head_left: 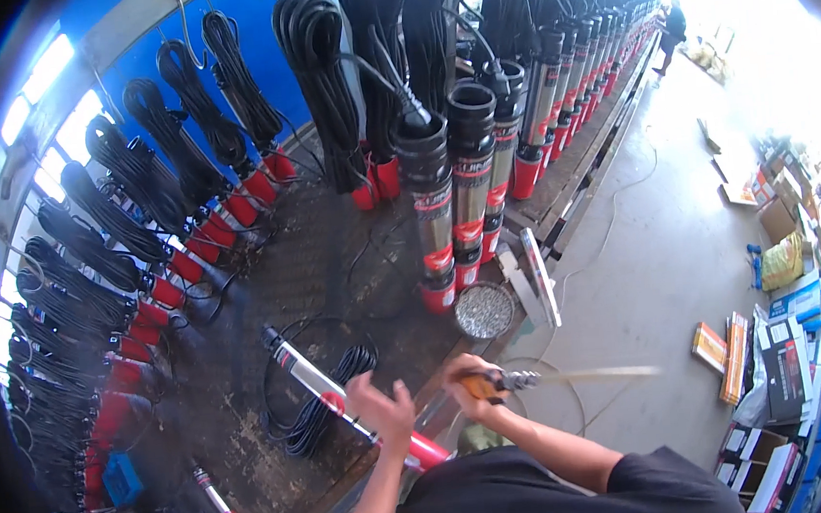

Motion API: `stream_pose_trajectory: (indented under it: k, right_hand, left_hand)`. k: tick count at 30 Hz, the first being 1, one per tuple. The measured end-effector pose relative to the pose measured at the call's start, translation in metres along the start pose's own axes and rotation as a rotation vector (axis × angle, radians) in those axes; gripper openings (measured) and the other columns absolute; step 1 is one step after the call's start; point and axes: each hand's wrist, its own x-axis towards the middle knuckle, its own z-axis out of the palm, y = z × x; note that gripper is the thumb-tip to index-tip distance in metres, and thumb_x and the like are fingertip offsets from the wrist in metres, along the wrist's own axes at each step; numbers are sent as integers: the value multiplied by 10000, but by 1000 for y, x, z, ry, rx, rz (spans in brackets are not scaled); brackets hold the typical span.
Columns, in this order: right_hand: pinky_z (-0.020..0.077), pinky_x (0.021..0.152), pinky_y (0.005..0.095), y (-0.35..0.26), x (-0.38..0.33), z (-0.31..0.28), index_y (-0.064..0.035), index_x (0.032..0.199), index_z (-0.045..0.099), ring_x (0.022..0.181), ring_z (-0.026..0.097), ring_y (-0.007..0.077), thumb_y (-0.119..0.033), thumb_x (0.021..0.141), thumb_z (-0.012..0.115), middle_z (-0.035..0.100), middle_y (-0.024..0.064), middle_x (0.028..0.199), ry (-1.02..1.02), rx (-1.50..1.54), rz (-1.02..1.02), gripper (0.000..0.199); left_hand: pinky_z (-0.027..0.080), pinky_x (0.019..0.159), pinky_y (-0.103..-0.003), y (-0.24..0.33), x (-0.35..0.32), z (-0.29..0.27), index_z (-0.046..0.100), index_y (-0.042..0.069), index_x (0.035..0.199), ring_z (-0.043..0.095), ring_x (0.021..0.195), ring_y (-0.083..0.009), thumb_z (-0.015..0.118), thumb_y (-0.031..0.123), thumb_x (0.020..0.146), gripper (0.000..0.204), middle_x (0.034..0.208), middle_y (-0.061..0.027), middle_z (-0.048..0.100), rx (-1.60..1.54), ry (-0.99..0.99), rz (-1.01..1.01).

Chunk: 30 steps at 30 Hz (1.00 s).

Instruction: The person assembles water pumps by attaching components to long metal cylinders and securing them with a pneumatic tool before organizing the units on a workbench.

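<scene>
Pump [333,403] lies left of the bowl [485,312] and nearer the body, its long axis slanting from far left to near right. Left hand [382,409], fingers open, is the nearer one; right hand [471,385], just before the bowl, grips a tool [484,387].

The scuffed bench [287,276] carries a bowl [484,310], red-based cylinders [435,221] behind it, and a coiled cable [319,418] and silver tube [300,367] left of it.
</scene>
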Motion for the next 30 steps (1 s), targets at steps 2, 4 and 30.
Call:
stream_pose_trajectory:
  k: [2,4,30]
  right_hand:
    - [525,652,271,-10,-17,-34,-43,954,617,700,620,127,-73,814,683,639,40,818,100,-50,25,158]
    - [523,627,282,-22,-25,-44,-44,916,617,702,625,125,-62,805,678,637,48,811,203,-112,-160,129]
    - [550,697,288,-13,-4,-48,-22,940,614,765,656,140,39,762,701,671,79,860,353,155,-9,208]
  left_hand:
    - [451,887,-499,39,20,52,631,88,1020,596,1002,-346,673,167,809,229,999,-124,642,-286,-334,58]
    - [527,803,-464,69,36,116,695,76,918,648,914,-347,642,150,810,142,905,-155,693,-274,-589,242]
    - [530,573,-253,74,49,189,724,15,1019,670,681,-148,685,52,928,105,843,-70,727,-1288,-977,-940]
